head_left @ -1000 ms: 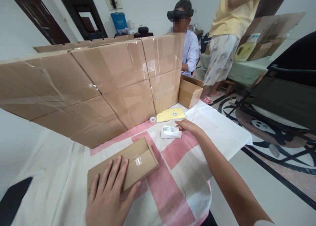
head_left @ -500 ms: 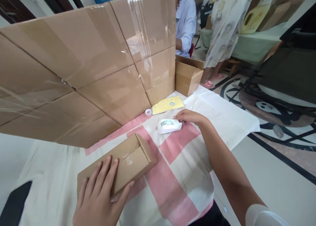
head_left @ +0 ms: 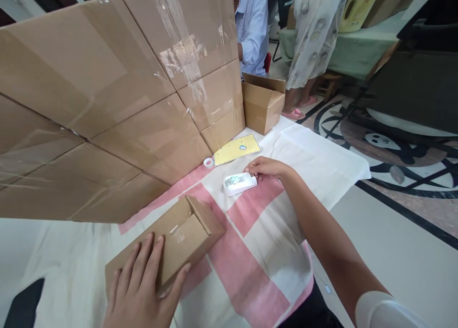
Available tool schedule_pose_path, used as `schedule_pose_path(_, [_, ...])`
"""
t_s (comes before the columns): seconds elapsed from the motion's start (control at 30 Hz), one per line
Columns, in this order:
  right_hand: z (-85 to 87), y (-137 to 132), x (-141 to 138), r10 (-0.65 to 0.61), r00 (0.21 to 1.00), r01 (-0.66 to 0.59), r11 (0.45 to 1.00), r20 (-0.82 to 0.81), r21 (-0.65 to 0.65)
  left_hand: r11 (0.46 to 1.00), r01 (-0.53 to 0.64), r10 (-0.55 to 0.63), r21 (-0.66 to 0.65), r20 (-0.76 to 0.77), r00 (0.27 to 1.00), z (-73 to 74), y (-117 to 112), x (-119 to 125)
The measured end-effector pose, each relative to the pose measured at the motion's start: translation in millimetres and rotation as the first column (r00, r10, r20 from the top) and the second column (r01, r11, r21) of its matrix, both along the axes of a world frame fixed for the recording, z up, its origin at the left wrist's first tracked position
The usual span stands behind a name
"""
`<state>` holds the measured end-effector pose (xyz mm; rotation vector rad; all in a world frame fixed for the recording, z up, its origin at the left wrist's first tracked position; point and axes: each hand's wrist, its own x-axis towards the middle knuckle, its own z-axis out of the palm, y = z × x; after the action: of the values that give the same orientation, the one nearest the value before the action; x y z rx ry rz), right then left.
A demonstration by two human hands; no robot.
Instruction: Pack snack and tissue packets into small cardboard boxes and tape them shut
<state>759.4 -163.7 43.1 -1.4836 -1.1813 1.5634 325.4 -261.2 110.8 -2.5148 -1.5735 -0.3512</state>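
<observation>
A small closed cardboard box (head_left: 195,232) lies on the pink-and-white cloth in front of me. My left hand (head_left: 138,280) rests on its left part, fingers stretched over the top and thumb along the near side. Farther right, a white tape dispenser (head_left: 232,185) holds a roll of clear tape. At the dispenser's right end, the fingers of my right hand (head_left: 265,168) are pinched together. Whether they also grip the tape's loose end cannot be made out. Just behind are a yellow patterned card or pouch (head_left: 238,149) and a small white tape roll (head_left: 208,163).
A tall wall of taped cardboard boxes (head_left: 143,127) stands along the table's far left side. Past its right end is a cardboard box with raised flaps (head_left: 263,106). Two people are beyond the table. A dark object (head_left: 25,301) lies at lower left.
My view has shifted slightly, moving most things left in the picture. The tape dispenser has turned a little at my right hand. My left hand stays on the box.
</observation>
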Motion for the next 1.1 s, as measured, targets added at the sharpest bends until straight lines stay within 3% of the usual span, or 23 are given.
schedule_pose_path(0.2, [-4.0,-1.5,2.6,-0.054,0.99,0.056,0.998,-0.132,0.01,0.994,0.018,-0.022,0.107,0.036,0.999,-5.1,2.6,0.0])
schedule_pose_path(0.37, [-3.5,-2.1,4.2,-0.075,0.981,0.073,0.997,-0.181,-0.017,0.986,0.022,-0.035,0.164,0.081,0.996,0.1,3.1,11.3])
schedule_pose_path(0.6, [-7.3,-2.8,4.3,-0.078,0.961,0.084,0.996,-0.264,0.012,0.981,0.012,-0.038,0.191,0.134,0.99,3.3,-0.1,20.4])
schedule_pose_path(0.77, [-10.0,-0.9,5.1,-0.153,0.935,0.165,0.986,-0.318,0.012,0.982,0.005,-0.032,0.19,0.137,0.99,1.5,-0.4,19.1])
schedule_pose_path(1.1, [-9.7,-0.1,3.0,-0.144,0.943,0.156,0.988,-0.3,0.016,0.981,-0.007,-0.016,0.196,0.117,0.993,2.6,0.5,20.0])
